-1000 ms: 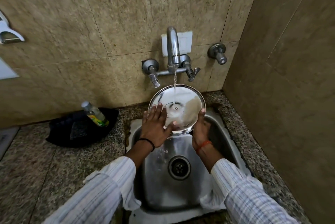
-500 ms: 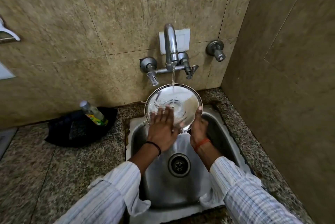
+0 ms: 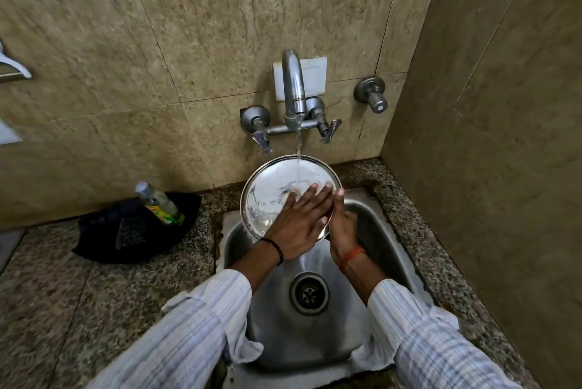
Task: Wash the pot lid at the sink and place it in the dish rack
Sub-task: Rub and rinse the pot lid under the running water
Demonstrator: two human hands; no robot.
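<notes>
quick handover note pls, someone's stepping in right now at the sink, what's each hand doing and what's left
Left hand: open, flat on the pot lid's face, rubbing it.
Right hand: grips the lid's right edge from behind and holds it tilted over the sink.
Tap is running; the stream lands on the lid's upper part.
Soap bottle lies on the dark cloth on the counter, left of the sink.
Done: lid is wet and under the water.
Left: finish rinsing, shut the tap, put the lid in the dish rack, which is not in view.

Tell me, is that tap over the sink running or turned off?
Running. A thin stream of water falls from the tap spout onto the pot lid, which the left hand rubs.
</notes>
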